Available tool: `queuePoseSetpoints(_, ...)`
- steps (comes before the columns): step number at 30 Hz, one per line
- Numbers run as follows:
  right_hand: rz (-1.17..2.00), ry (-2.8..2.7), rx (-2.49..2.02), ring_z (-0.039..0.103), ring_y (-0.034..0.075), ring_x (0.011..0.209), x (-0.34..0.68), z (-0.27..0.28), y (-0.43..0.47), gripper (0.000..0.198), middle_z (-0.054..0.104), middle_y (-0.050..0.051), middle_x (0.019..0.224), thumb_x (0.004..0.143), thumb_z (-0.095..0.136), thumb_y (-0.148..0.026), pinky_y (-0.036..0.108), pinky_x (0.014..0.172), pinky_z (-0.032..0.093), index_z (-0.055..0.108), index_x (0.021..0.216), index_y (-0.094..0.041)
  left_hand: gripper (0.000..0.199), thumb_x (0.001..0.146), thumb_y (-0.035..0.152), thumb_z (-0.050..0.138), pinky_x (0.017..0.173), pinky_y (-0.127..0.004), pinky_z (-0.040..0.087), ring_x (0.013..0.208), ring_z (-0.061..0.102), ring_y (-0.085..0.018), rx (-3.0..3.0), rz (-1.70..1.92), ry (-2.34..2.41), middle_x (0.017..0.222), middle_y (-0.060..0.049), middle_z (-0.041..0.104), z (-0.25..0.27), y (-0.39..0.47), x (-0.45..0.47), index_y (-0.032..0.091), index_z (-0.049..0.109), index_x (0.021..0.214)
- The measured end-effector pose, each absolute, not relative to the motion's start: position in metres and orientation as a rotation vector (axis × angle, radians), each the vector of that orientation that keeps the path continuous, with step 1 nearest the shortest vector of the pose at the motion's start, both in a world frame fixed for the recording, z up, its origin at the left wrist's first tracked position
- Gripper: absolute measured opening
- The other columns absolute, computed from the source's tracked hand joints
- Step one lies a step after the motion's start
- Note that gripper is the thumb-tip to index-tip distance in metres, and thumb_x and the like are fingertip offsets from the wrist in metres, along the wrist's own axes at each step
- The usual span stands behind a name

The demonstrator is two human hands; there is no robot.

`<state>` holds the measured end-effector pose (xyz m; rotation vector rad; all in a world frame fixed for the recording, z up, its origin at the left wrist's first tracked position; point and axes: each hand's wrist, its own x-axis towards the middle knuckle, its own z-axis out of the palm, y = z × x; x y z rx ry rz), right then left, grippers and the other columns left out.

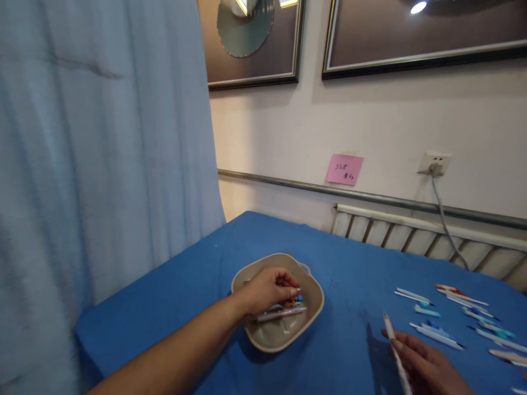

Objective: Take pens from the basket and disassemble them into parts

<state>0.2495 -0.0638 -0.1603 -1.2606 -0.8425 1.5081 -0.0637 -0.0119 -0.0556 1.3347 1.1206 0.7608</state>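
Note:
My left hand [269, 288] reaches into a beige plastic basin [316, 315]. Its thumb and fingers are pinched together over small blue and orange pieces [298, 299]; what lies between the fingertips is too small to make out. Under that hand, a pinkish pen barrel [284, 314] rests in the basin beside small clear bits. To the right of the basin, my right hand [428, 366] grips a slim whitish pen [396, 354] between thumb and fingers, its tip pointing up and away. The pen's lower end runs out of the frame.
Several pens and pen parts in white, teal, blue and orange [438, 336] lie in loose groups on the blue tablecloth [346, 252] at the right. A light blue curtain [107, 148] hangs at the left. Behind the table are a radiator [411, 233] and a plugged-in cable [442, 214].

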Motion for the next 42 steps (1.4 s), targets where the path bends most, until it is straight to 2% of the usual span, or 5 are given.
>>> queuePoseSetpoints(7,1.512,-0.706,-0.970,0.046,0.009,0.050,0.245,-0.131,-0.069,0.033,0.054,-0.002,0.062,0.065,0.075,-0.039,0.019,0.046,0.034,0.063,0.087,-0.018,0.032,0.063,0.027,0.077,0.062,-0.022,0.049,0.063,0.061,-0.011,0.967,0.994,0.922,0.073,-0.004,0.066,-0.045,-0.041,0.029,0.013,0.059,0.085)
queuePoseSetpoints(20,1.607,-0.857,-0.757,0.025,0.003,0.038,0.270,-0.133,-0.046,0.029,0.042,-0.007,0.052,0.073,0.064,-0.040,0.016,0.037,0.016,0.060,0.087,-0.015,0.009,0.077,0.007,0.064,0.070,-0.019,0.053,0.068,0.064,-0.010,0.671,1.280,0.850,0.076,-0.004,0.066,-0.112,0.002,0.135,0.013,0.061,0.083)
queuePoseSetpoints(25,1.615,-0.890,-0.807,0.028,0.003,0.037,0.264,-0.139,-0.043,0.030,0.046,-0.006,0.052,0.073,0.065,-0.040,0.016,0.037,0.017,0.061,0.087,-0.014,0.012,0.076,0.006,0.065,0.074,-0.021,0.053,0.074,0.065,-0.011,0.700,1.237,0.847,0.082,-0.006,0.067,-0.121,0.002,0.121,0.013,0.061,0.085)
queuePoseSetpoints(33,1.351,-0.771,-0.815,0.040,0.007,0.044,0.267,-0.145,-0.036,0.031,0.049,-0.005,0.053,0.069,0.070,-0.043,0.018,0.043,0.030,0.055,0.069,-0.016,0.016,0.074,0.004,0.066,0.079,-0.021,0.052,0.076,0.066,-0.011,0.670,1.119,0.842,0.084,-0.006,0.068,-0.122,-0.005,0.126,0.013,0.063,0.087)
queuePoseSetpoints(42,1.124,-0.551,-0.842,0.053,0.009,0.048,0.283,-0.143,-0.032,0.026,0.058,-0.004,0.060,0.068,0.070,-0.039,0.020,0.046,0.044,0.054,0.070,-0.018,0.018,0.074,0.007,0.066,0.075,-0.022,0.053,0.076,0.065,-0.012,0.722,0.987,0.780,0.092,-0.008,0.068,-0.120,-0.016,0.130,0.013,0.065,0.091)
